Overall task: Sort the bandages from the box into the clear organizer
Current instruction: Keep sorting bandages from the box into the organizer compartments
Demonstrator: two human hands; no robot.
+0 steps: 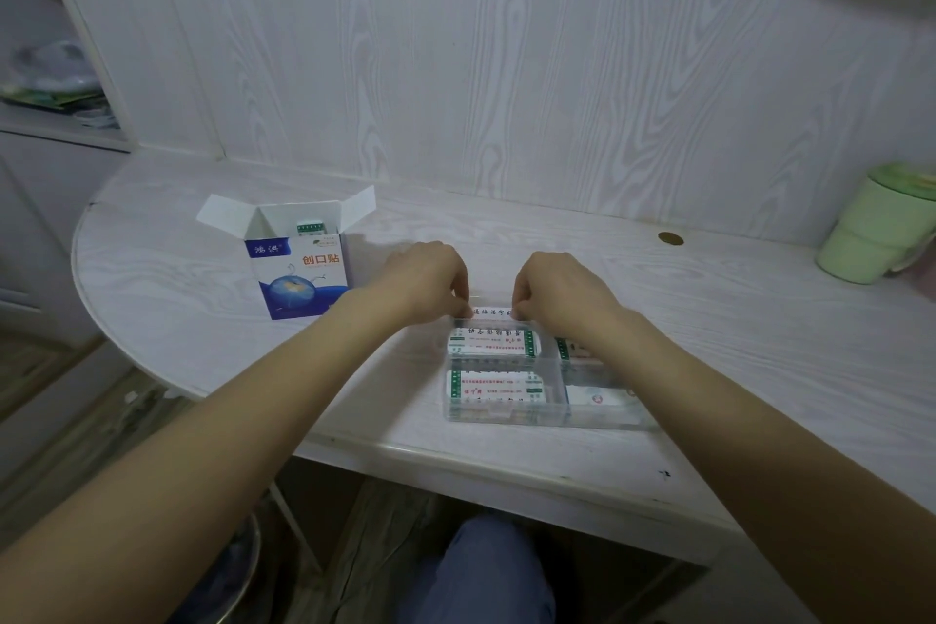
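head view: mid-placing, left hand [430, 281] and right hand [554, 289] each pinching one bandage strip [492, 313] over the clear organizer [506, 416], next lowering it into a compartment.

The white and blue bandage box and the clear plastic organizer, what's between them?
In the head view, only the left hand and forearm cross between box and organizer.

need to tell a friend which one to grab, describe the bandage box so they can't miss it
Start at the white wood-grain table and look toward its rounded left end, left of the clear plastic organizer and of both hands. The white and blue cardboard bandage box stands upright there with its top flaps open. Unlike the pale green cup at far right, it bears orange characters and a blue globe.
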